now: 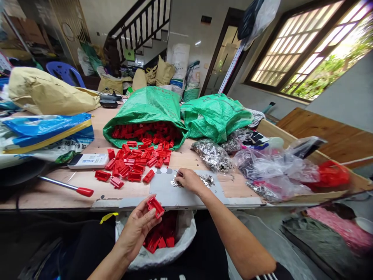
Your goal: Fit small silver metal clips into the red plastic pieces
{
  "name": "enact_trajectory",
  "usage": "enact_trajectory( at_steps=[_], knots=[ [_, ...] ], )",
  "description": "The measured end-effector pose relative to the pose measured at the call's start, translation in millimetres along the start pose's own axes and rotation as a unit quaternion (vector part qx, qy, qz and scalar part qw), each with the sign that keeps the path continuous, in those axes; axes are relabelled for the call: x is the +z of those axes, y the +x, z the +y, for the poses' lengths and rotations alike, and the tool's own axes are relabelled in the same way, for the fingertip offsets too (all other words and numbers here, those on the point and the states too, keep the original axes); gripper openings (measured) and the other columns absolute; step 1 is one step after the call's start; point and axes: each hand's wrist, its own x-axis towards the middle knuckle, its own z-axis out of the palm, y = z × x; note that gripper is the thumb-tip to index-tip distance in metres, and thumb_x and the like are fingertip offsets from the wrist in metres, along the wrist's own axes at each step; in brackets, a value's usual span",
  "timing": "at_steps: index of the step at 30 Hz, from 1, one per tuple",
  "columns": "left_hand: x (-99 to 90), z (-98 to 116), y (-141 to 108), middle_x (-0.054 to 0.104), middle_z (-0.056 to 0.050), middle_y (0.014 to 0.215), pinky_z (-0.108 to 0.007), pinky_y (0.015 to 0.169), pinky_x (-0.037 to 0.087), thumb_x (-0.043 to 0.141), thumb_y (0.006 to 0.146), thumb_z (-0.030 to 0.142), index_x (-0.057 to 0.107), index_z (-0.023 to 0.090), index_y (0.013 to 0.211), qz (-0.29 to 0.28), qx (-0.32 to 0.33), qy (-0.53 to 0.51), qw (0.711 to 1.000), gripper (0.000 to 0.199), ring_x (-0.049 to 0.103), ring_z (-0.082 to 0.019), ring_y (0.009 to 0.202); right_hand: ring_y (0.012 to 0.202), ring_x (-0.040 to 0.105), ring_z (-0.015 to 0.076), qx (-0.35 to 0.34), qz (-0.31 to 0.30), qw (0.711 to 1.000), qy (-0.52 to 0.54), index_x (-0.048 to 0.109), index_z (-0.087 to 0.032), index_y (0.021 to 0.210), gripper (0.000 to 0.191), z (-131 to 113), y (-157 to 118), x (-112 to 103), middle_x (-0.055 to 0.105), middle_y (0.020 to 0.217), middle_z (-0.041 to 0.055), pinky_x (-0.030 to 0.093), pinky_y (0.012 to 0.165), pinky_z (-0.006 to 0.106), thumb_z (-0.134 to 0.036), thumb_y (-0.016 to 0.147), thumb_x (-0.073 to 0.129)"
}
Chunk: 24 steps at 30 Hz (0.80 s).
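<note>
My left hand grips a red plastic housing between thumb and fingers, its hollow side facing up, above the front edge of the table. Below it, a white sack in my lap holds more red housings. My right hand reaches down to a small pile of shiny metal pieces on a grey sheet. Its fingers are pinched together, with a thin bit showing at the tips too small to name. Loose red housings lie heaped left of the sheet.
A green woven sack spills red housings behind the heap. Another green sack and a clear bag of metal pieces stand to its right. Plastic bags fill the right side. A red-tipped lever juts out at left.
</note>
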Motion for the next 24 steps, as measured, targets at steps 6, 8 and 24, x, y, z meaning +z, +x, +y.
enact_trajectory(
  at_steps=[6, 8, 24],
  knots=[
    [3.8, -1.4, -2.1, 0.067, -0.005, 0.1, -0.029, 0.075, 0.055, 0.075, 0.069, 0.016, 0.06, 0.024, 0.117, 0.022, -0.004, -0.005, 1.0, 0.051, 0.067, -0.019, 0.085, 0.073, 0.056, 0.0127, -0.012, 0.006, 1.0, 0.021, 0.059, -0.02, 0.085, 0.009, 8.4, -10.2, 0.2, 0.066, 0.083, 0.0005, 0.03, 0.058, 0.021, -0.019, 0.08, 0.051],
    [5.7, -0.9, -3.1, 0.068, -0.005, 0.1, -0.029, 0.074, 0.055, 0.076, 0.068, 0.016, 0.06, 0.023, 0.117, 0.025, -0.006, -0.005, 1.0, 0.053, 0.068, -0.019, 0.085, 0.074, 0.056, 0.0127, -0.015, 0.008, 1.0, 0.019, 0.059, -0.02, 0.086, 0.012, 9.2, -13.1, 0.0, 0.066, 0.084, 0.0005, 0.03, 0.059, 0.021, -0.016, 0.079, 0.051],
    [5.0, -0.3, -2.2, 0.068, -0.005, 0.101, -0.03, 0.077, 0.054, 0.073, 0.071, 0.013, 0.06, 0.023, 0.117, 0.011, 0.001, -0.003, 1.0, 0.049, 0.067, -0.019, 0.086, 0.086, 0.056, 0.0169, -0.02, -0.016, 0.998, -0.049, 0.064, -0.023, 0.089, 0.012, -19.3, -4.1, 8.7, 0.061, 0.095, 0.0027, 0.032, 0.064, 0.024, -0.024, 0.08, 0.057]
  ],
)
